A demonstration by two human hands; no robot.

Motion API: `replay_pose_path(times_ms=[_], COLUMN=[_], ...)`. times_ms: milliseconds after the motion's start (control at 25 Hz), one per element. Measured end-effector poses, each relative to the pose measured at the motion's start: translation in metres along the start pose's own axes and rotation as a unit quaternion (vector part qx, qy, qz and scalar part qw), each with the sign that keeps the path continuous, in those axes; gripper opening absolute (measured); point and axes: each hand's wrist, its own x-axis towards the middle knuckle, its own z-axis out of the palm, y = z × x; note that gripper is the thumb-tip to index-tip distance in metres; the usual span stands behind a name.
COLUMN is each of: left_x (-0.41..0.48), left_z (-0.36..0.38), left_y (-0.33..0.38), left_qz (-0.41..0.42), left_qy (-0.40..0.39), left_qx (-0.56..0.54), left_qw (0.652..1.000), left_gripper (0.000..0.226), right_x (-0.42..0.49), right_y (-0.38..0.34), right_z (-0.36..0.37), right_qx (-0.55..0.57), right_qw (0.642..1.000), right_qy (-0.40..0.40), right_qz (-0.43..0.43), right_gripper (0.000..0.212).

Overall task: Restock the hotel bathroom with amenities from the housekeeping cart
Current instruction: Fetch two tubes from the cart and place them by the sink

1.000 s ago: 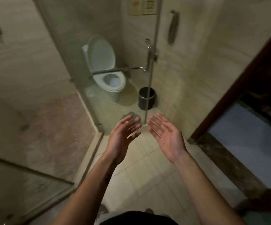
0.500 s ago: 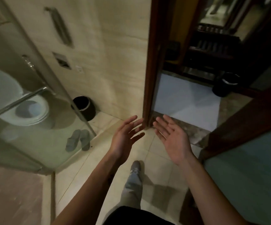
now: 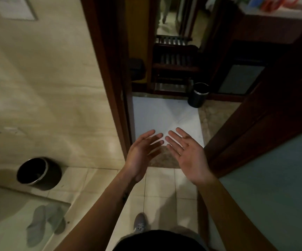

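My left hand (image 3: 143, 153) and my right hand (image 3: 188, 154) are held out in front of me, side by side, palms up, fingers spread, nothing in either. They hover over the bathroom threshold, in front of the open doorway. A white mat (image 3: 164, 116) lies on the floor just beyond the doorway. No amenities show in my hands, and no housekeeping cart is in view. At the top right a shelf edge carries blurred blue and red items (image 3: 273, 4).
A dark wooden door frame (image 3: 110, 69) stands left of the opening, the open door (image 3: 266, 113) to the right. One black bin (image 3: 38, 173) sits by the tiled wall, another bin (image 3: 199, 95) beyond the mat. Grey slippers (image 3: 45, 223) lie behind glass. A wooden rack (image 3: 173, 67) stands ahead.
My view has swung right, from the toilet and shower glass to the doorway. I have stepped toward the doorway. Both hands stay open and held out together.
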Motion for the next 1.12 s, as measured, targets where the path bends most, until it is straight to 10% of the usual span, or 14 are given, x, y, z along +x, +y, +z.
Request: replay_pose_path(times_ms=[480,1120], left_x=[0.215,0.512], left_z=[0.084,0.207], left_y=[0.030,0.088], left_qz=[-0.034,-0.009], left_qy=[-0.030,0.058], left_qx=[0.016,0.010], left_qw=[0.999,0.998], left_gripper=[0.031,0.041], right_x=[0.185,0.469], right_y=[-0.103,-0.298], right_z=[-0.067,-0.097], right_qx=[0.008,0.008], right_qw=[0.995,0.998], right_qy=[-0.011,-0.056], right_qz=[-0.103,-0.009], right_gripper=[0.041,0.042])
